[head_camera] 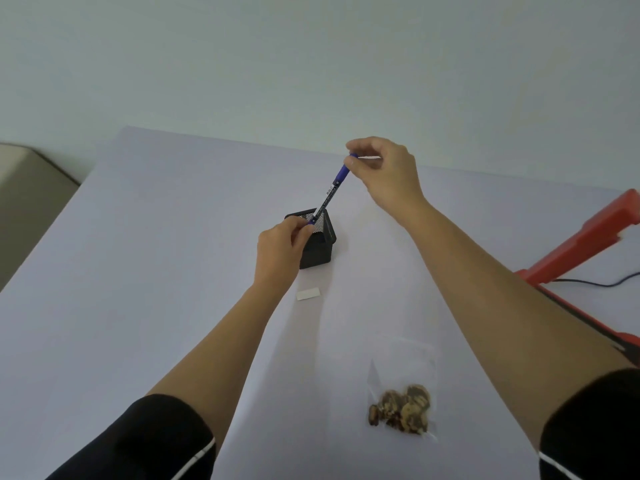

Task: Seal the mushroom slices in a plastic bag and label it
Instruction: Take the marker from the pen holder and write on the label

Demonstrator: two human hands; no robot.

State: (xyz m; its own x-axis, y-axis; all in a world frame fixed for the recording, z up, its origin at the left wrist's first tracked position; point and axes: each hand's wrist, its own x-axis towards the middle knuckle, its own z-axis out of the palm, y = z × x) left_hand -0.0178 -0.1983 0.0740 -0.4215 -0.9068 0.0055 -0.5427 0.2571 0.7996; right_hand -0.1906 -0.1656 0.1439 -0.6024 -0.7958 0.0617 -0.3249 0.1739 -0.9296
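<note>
Both hands, the left hand (282,242) and right hand (384,168), are pinching the blue-capped marker pen (330,190), grip closed, above the black mesh pen cup (320,244).

The table (138,271) is showing pale lavender. The pen (330,188) is showing a blue cap and a black barrel with white print. The mesh holder (320,249) is looking black, the label (308,293) white, the mushroom slices (401,408) mottled brown, the sealer (581,244) red, the sleeves (156,441) black with white stripes.
</note>
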